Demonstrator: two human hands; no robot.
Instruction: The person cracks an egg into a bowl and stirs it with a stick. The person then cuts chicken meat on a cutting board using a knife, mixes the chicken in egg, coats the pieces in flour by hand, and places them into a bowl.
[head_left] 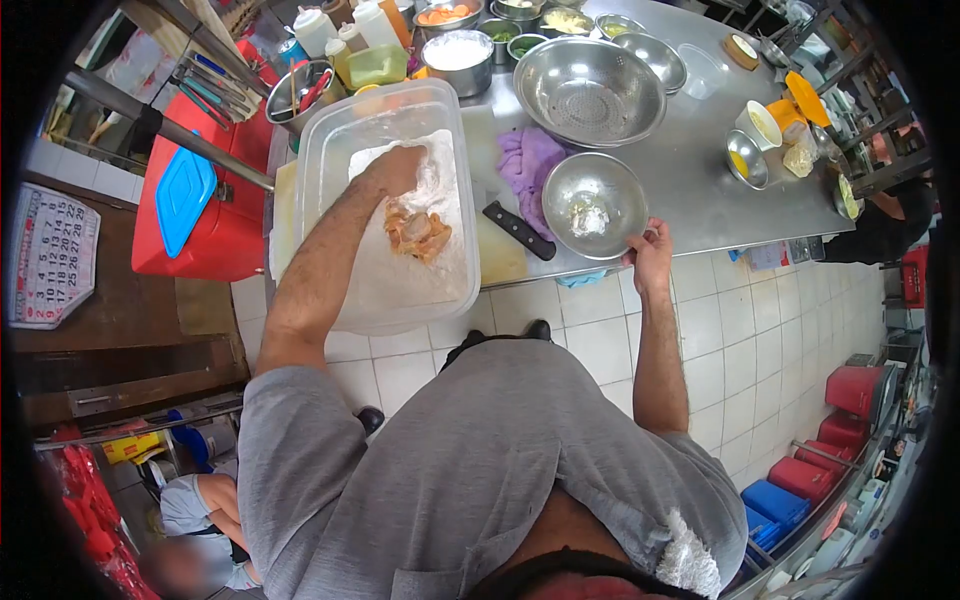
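Note:
A clear plastic tub (pixel 460 250) at the table's front edge holds white flour (pixel 440 165) and several pieces of raw-looking meat (pixel 417 232). My left hand (pixel 400 170) is down in the flour, just behind the meat; its fingers are hidden. To the right, my right hand (pixel 652 247) pinches the rim of a steel bowl (pixel 607 185) that has some white powder in its bottom. Between tub and bowl lie a knife with a black handle (pixel 519 230) and a crumpled purple cloth (pixel 530 165).
A large steel colander (pixel 590 90) stands behind the bowl. Squeeze bottles (pixel 316 32) and a pot of white powder (pixel 458 62) line the back left. Small bowls (pixel 747 160) are at the right. A person (pixel 205 530) sits at the lower left.

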